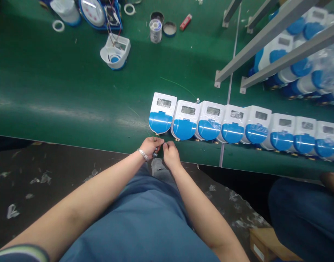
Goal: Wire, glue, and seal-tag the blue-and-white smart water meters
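L hand [149, 146] + R hand [170, 152] at table edge [74, 142], fingers pinched shut on small dark part [156, 152], just below first meter [161, 113]. Row of meters lined up rightward; progress unclear.

Head camera looks steeply down, close over the green workbench [60, 91] edge.

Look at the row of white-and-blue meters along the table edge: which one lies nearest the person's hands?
The meter at the left end of the row. It sits just above both hands, left and right; every other meter lies farther to the right.
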The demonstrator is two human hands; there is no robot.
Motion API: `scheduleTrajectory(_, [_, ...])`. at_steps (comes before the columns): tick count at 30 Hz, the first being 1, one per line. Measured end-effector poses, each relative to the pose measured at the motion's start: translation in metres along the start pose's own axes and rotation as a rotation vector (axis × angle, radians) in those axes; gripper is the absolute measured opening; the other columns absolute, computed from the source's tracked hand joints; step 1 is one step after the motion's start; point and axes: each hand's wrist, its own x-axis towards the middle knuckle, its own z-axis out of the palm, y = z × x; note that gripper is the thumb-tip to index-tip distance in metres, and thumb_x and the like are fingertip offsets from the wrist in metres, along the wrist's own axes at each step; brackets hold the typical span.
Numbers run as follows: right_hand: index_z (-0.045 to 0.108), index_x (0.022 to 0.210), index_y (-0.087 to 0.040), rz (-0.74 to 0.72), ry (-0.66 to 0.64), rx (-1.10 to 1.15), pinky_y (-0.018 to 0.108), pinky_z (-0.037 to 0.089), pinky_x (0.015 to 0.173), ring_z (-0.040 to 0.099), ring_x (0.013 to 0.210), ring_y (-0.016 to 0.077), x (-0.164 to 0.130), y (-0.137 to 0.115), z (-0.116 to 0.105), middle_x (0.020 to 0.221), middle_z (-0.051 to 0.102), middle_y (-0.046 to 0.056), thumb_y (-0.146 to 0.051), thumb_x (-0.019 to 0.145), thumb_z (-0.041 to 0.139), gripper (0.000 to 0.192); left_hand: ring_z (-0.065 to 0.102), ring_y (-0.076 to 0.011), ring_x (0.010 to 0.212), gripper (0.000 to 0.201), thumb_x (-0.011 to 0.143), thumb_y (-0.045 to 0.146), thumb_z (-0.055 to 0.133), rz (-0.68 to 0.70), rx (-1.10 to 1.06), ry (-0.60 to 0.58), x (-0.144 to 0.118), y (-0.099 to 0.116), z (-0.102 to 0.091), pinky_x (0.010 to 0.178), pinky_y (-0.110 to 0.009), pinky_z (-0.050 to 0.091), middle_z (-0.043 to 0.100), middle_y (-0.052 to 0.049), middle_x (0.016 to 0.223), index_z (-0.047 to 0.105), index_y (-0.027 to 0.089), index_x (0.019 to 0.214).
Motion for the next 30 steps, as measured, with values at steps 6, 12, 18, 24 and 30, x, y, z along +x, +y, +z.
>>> scheduleTrajectory(6, [0.04, 0.056, -0.021, -0.117, 0.025, -0.271, 0.023, 0.035, 0.051, 0.044, 0.053, 0.0125, 0.007, 0.001, 0.004, 0.051, 0.043, -0.001, -0.024, 0.078, 0.034, 0.023, 0.033, -0.0035, 0.028, 0.033, 0.05, 0.034, 0.075, -0.006, 0.009, -0.024, 0.004, 0.005, -0.001, 0.03, -0.017, 0.019, 0.043, 0.004, 0.035, 0.05, 0.013, 0.05])
scheduleTrajectory(12, [0.049, 0.07, -0.018, -0.291, 0.104, -0.555, 0.025, 0.035, 0.061, 0.05, 0.068, 0.0155, 0.009, 0.005, 0.004, 0.071, 0.056, 0.005, -0.027, 0.08, 0.04, 0.016, 0.032, -0.0039, 0.027, 0.035, 0.054, 0.032, 0.073, 0.006, 0.051, 0.03, 0.009, 0.007, -0.002, 0.03, -0.017, 0.019, 0.041, 0.004, 0.032, 0.045, 0.014, 0.046])
scheduleTrajectory(18, [0.054, 0.075, -0.016, -0.456, 0.128, -1.067, 0.029, 0.029, 0.063, 0.052, 0.065, 0.0165, 0.009, 0.003, 0.0, 0.071, 0.06, 0.007, -0.027, 0.086, 0.036, 0.024, 0.033, -0.0048, 0.027, 0.032, 0.054, 0.028, 0.072, -0.018, 0.082, 0.06, 0.007, 0.012, -0.003, 0.029, -0.018, 0.018, 0.04, 0.004, 0.032, 0.044, 0.014, 0.046])
scheduleTrajectory(24, [0.052, 0.08, -0.016, -0.564, 0.149, -1.118, 0.031, 0.029, 0.063, 0.05, 0.074, 0.0199, 0.002, -0.001, -0.001, 0.078, 0.056, 0.01, -0.029, 0.087, 0.033, 0.025, 0.034, -0.0051, 0.026, 0.036, 0.054, 0.031, 0.072, -0.016, 0.109, 0.095, 0.007, 0.015, -0.002, 0.029, -0.019, 0.019, 0.04, 0.004, 0.031, 0.042, 0.015, 0.043])
scheduleTrajectory(30, [0.045, 0.062, -0.018, -0.245, 0.061, -0.465, 0.03, 0.035, 0.064, 0.049, 0.067, 0.017, 0.011, 0.0, 0.006, 0.066, 0.052, 0.005, -0.023, 0.08, 0.039, 0.019, 0.033, -0.0049, 0.026, 0.037, 0.052, 0.036, 0.073, -0.003, 0.113, 0.023, 0.008, 0.012, -0.006, 0.029, -0.019, 0.02, 0.041, 0.004, 0.031, 0.043, 0.015, 0.044])
